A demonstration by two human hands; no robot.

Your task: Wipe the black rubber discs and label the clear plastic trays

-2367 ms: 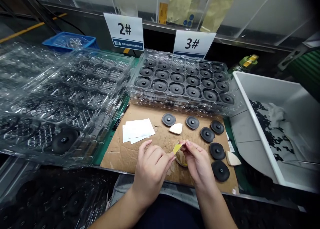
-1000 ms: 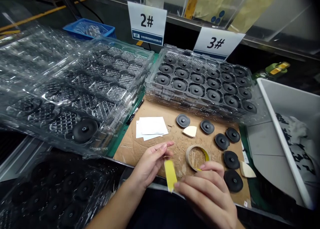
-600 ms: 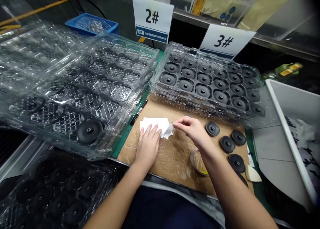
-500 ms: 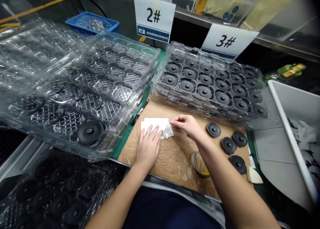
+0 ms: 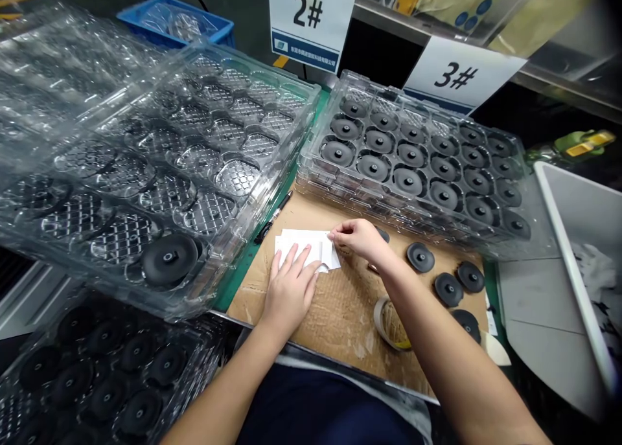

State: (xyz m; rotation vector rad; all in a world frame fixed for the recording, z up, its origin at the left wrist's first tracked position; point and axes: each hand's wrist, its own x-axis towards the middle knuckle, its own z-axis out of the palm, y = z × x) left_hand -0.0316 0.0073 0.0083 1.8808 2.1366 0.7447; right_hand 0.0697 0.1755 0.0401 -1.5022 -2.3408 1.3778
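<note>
White paper sheets [image 5: 302, 239] lie overlapped on a brown cardboard sheet [image 5: 330, 315]. My left hand [image 5: 289, 289] rests flat on their lower left part, fingers spread. At the papers' right edge, my right hand [image 5: 357, 238] has thumb and forefinger pinched on a paper corner. A roll of tape [image 5: 383, 322] stands below my right forearm. Several black round parts lie to the right, one of them [image 5: 420, 257] close to my right wrist and another partly hidden behind my right hand.
Clear trays with black parts [image 5: 408, 179] are stacked behind the cardboard. A large clear tray [image 5: 238, 176] with one black part [image 5: 170, 257] near its corner is on the left, beside a black pen [image 5: 275, 217]. A white bin [image 5: 568, 257] stands at right.
The view has shifted slightly. A flap of the paper near my right hand now stands or curls up more. My left hand stays spread on the sheets; my right hand keeps its pinch.
</note>
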